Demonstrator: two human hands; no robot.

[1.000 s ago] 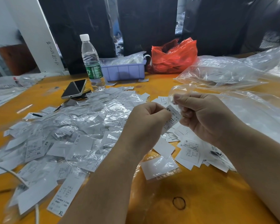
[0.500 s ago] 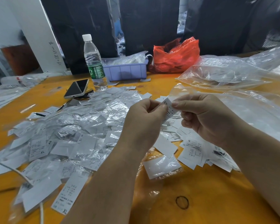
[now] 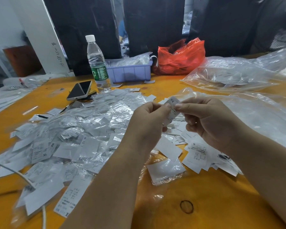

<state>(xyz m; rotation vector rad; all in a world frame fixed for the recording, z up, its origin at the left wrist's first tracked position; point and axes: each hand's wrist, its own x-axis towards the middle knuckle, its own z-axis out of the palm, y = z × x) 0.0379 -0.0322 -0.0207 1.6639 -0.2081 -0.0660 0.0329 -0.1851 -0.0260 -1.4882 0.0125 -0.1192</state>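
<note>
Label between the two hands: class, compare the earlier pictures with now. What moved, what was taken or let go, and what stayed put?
The left hand and right hand raised the label a little, up from the pile, so its top now pokes above the fingertips. Neither grip was released; both hands keep pinching it. The pile, bottle and phone stayed where they were.

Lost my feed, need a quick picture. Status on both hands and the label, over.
Left hand and right hand both pinching one size label, raised over the table. Label pile below. Nothing in the way.
</note>
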